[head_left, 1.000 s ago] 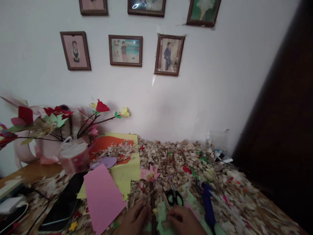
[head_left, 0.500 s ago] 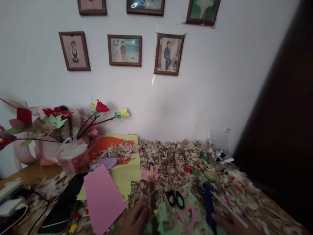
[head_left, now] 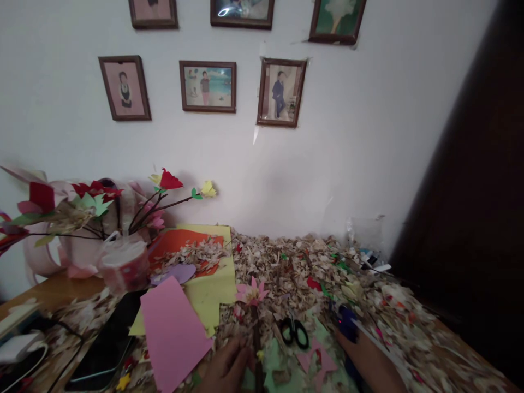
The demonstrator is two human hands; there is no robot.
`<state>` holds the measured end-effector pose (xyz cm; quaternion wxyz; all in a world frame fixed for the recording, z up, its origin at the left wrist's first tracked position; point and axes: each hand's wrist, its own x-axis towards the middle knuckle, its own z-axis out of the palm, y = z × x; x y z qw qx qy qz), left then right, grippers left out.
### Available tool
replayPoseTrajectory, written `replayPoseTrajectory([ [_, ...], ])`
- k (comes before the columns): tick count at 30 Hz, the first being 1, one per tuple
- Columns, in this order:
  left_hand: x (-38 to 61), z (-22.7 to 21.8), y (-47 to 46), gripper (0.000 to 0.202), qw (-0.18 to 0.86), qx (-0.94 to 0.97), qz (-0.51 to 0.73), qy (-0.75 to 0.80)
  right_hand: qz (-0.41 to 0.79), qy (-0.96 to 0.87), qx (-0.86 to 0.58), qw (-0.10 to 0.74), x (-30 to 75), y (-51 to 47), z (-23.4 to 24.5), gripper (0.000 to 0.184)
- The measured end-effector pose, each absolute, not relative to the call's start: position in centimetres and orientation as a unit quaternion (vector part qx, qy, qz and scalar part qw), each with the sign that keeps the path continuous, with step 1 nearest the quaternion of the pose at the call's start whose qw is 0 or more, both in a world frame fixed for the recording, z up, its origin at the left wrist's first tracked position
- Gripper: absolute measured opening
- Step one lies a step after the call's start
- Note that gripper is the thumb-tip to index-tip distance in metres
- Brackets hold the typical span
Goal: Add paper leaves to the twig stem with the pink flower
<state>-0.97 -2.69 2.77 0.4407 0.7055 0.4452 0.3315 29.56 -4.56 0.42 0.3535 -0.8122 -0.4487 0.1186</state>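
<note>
My left hand [head_left: 226,369] sits at the bottom edge, fingers closed round the dark stem [head_left: 256,349] of a pink paper flower [head_left: 251,292] that stands upright above it. My right hand [head_left: 360,352] reaches in from the lower right and lies over a blue glue gun [head_left: 347,319], fingers wrapped on its body; only the gun's front end shows. Between the hands lie black-handled scissors [head_left: 293,331] and a pink star cutout [head_left: 317,360] on green paper [head_left: 272,355].
Paper scraps and shavings [head_left: 311,267] cover the table. A pink sheet [head_left: 172,330], yellow paper [head_left: 213,284] and orange paper [head_left: 184,240] lie left of centre. A paper-flower bouquet [head_left: 94,202], a plastic tub [head_left: 125,265], a black tablet [head_left: 102,344] and a white charger [head_left: 16,345] stand left.
My right hand left the spot beside the stem, swung right and came down onto the blue glue gun. My left hand and the flower have stayed put.
</note>
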Motion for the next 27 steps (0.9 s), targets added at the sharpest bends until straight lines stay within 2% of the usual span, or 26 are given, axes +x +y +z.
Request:
replayPoseTrajectory([
  [5,-1.0,2.6,-2.7,0.039,0.446,0.706,0.333,0.439,0.103,-0.463,-0.841,0.258,29.9,-4.9,0.8,0.045],
  [8,-1.1,2.8,-2.8,0.037,0.443,0.704,0.328,0.448,0.107,-0.445,-0.857,0.236,30.5,-5.2,1.3,0.047],
  [14,-1.1,3.2,-3.0,0.035,0.445,0.697,0.329,0.455,0.152,-0.401,-0.843,0.325,30.3,-5.9,3.2,0.038],
  [18,-1.0,3.5,-3.1,0.034,0.445,0.704,0.324,0.448,0.187,-0.380,-0.815,0.396,29.2,-5.9,4.0,0.043],
  [22,-1.0,3.2,-2.9,0.036,0.438,0.711,0.322,0.446,0.220,-0.365,-0.802,0.419,28.8,-5.7,3.2,0.046],
  [27,-1.1,2.8,-2.6,0.034,0.359,0.784,0.305,0.404,0.239,-0.363,-0.759,0.484,27.8,-5.4,2.2,0.046],
])
